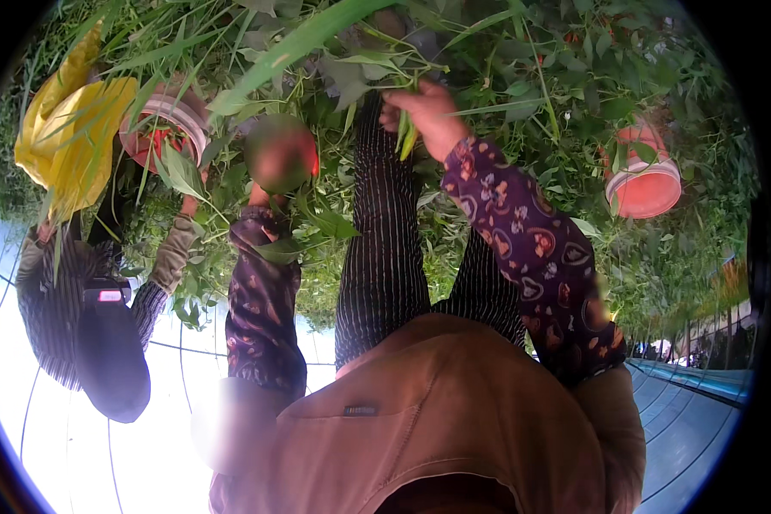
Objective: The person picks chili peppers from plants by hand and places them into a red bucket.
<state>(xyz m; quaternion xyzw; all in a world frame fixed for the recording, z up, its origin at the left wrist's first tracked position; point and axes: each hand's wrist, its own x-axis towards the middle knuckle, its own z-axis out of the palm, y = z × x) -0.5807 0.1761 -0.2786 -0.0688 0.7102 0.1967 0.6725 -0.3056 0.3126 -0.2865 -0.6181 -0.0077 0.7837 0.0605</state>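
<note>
My right hand [433,118] is closed among the leaves at the upper middle. Slender yellow-green chili peppers [409,137] hang at its fingers, below a leafy stem [394,64]. My left hand [271,176] reaches into the plants left of my legs. A round blur covers its fingers, and red shows at the blur's right edge, so what it holds is hidden. Both my forearms wear purple patterned sleeves [531,227].
At the left another person [77,291] reaches into the plants near a pink bucket [199,128] of red peppers and a yellow bag [73,141]. An orange-pink bucket [647,193] lies tilted at the right. A long grass blade [304,43] crosses the upper view.
</note>
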